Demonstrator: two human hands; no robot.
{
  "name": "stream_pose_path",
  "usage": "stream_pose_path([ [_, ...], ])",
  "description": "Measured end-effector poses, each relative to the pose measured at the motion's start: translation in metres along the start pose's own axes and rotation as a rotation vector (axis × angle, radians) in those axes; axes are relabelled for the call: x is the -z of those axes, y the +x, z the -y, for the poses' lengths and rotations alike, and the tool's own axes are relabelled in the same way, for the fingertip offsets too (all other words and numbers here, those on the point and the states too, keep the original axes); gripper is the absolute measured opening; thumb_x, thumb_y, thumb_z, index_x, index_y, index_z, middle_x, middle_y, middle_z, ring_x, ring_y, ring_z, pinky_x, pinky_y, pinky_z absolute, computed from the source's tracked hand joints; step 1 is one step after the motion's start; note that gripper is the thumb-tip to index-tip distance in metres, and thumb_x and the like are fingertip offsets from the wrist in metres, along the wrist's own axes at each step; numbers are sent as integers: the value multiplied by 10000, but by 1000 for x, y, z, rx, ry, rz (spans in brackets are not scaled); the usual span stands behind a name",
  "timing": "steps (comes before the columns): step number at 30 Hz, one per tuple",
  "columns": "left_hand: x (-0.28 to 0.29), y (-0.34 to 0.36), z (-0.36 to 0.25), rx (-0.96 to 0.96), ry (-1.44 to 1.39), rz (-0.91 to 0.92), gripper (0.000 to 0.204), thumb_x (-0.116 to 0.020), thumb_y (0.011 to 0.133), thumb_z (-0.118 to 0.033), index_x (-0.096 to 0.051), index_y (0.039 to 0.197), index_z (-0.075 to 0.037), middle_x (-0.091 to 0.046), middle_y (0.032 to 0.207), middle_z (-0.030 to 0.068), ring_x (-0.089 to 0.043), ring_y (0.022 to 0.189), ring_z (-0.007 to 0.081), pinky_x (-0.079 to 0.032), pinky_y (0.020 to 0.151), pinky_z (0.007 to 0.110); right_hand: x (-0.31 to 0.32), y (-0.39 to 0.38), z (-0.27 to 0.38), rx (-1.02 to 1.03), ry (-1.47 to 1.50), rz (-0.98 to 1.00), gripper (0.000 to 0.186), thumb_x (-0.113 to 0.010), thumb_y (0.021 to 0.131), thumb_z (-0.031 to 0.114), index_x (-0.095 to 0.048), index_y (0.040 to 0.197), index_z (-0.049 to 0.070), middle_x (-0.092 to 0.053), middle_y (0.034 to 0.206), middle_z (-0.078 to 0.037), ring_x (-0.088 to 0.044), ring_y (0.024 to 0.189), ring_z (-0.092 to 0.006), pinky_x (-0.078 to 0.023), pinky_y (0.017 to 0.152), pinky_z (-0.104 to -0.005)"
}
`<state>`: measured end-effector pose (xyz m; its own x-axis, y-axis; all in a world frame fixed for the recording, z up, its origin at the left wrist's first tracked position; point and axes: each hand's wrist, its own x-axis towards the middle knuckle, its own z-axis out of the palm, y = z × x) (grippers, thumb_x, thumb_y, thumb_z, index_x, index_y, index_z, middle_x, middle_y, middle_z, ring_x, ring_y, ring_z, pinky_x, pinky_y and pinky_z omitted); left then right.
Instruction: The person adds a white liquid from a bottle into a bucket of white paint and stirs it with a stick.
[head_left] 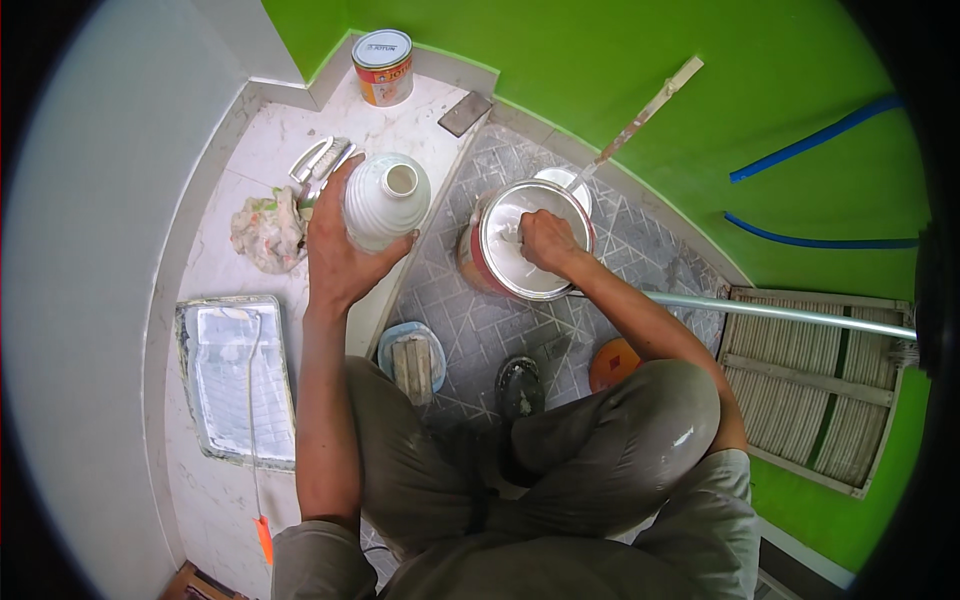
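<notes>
A: What is the biggest thing by the paint bucket (520, 250)?

B: The green wall (640, 70) behind it. Then the slatted panel (810, 400) to the bucket's right, with a metal pole (780, 312) running across from it toward the bucket. Left of the bucket, well apart on the raised marble ledge (270, 140), lies a paint tray (240, 375).

A: And the bucket itself?

B: It stands on the patterned tile floor (480, 330). The right hand (545, 240) rests on its silver lid, fingers curled together and pressed down; whether they pinch anything I cannot tell. A stir stick (645, 110) leans from behind the bucket up the wall.

A: The other hand?

B: The left hand (340, 250) is wrapped round a white ribbed jug (385, 200), uncapped, just left of the bucket on the ledge edge.

A: Smaller bits?

B: A paint can (383, 65) far back-left of the bucket, a stained rag (265, 232) beyond the jug, and a scraper (465, 113) behind.
</notes>
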<state>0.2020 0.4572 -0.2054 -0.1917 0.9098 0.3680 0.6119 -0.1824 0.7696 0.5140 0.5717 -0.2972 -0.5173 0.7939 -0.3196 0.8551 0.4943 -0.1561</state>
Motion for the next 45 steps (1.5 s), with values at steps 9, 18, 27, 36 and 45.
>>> stream_pose_path([
  [9,2,-1,-3,-4,20,-13,935,-952,671,-198,-524,1488,-42,-681,1350,174,-673,1257,311,-512,1115,439,2,1,2,73,49,25,217,-700,857,77,-732,1055,-6,-737,1055,-277,-745,1004,-447,-594,889,-521],
  [18,8,-3,-3,-16,35,-26,927,-949,674,-199,-527,1482,-33,-680,1348,183,-672,1257,320,-506,1118,438,21,6,3,201,-56,54,187,-732,791,61,-719,961,-16,-738,974,-267,-741,969,-437,-598,839,-519],
  [27,5,-2,0,-26,27,-24,937,-959,669,-186,-526,1486,-37,-676,1371,192,-668,1274,327,-505,1130,448,29,10,8,295,-218,226,233,-744,783,-5,-743,1015,-12,-770,1037,-224,-759,1027,-396,-614,865,-490],
  [36,6,-1,3,-16,49,-26,929,-953,669,-184,-530,1484,-37,-676,1367,187,-670,1270,324,-507,1126,446,9,27,15,265,-214,236,250,-735,827,19,-743,1076,-4,-772,1088,-226,-757,1062,-388,-618,883,-495],
  [45,4,-1,0,2,28,-20,933,-950,670,-203,-529,1483,-27,-674,1359,187,-666,1268,322,-503,1126,444,3,24,8,168,-156,158,236,-761,814,58,-734,1040,-6,-767,1074,-247,-762,1038,-399,-620,877,-494],
])
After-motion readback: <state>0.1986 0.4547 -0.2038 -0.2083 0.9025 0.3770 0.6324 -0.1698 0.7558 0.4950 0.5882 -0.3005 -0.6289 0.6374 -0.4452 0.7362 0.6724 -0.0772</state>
